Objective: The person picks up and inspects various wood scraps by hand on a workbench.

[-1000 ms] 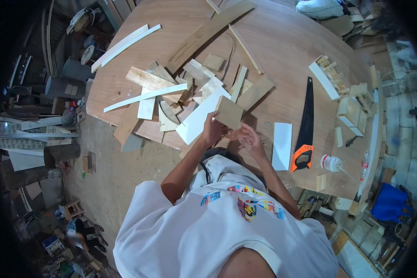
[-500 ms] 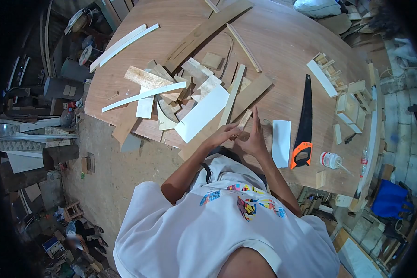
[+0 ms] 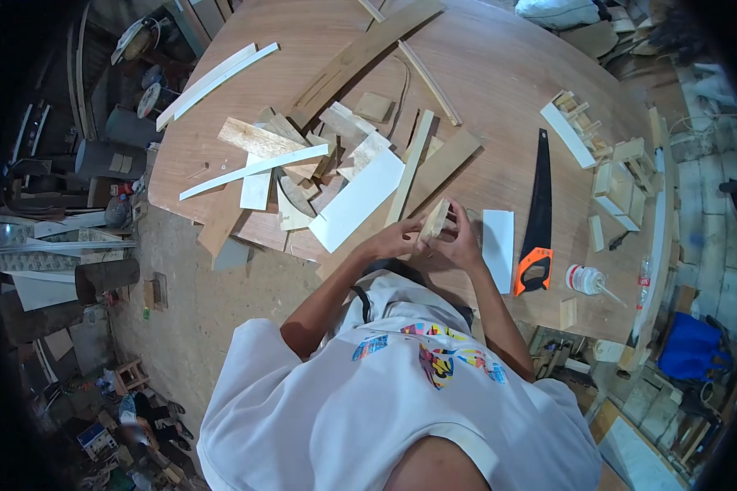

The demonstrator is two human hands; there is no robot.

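A small piece of wood (image 3: 435, 221) is held up in front of my body, near the table's front edge. My left hand (image 3: 395, 239) has its fingers closed on the left side of it. My right hand (image 3: 461, 242) grips the same piece from the right, fingers bent around its upper edge. Part of the wood is hidden behind the fingers. Just right of my right hand lies a white rectangular board (image 3: 498, 245). Beyond it rests a handsaw (image 3: 539, 196) with an orange and black handle. Left of my hands is a large white panel (image 3: 360, 200).
Wood offcuts and strips (image 3: 258, 139) are heaped on the table (image 3: 499, 90). To the right stand a white glue bottle (image 3: 583, 280), small wooden assemblies (image 3: 621, 192) and a little block (image 3: 567, 313). A person (image 3: 143, 425) is at the lower left.
The wood piece has turned between my hands, and more of its face shows. My right fingers, extended upward before, now bend around it.
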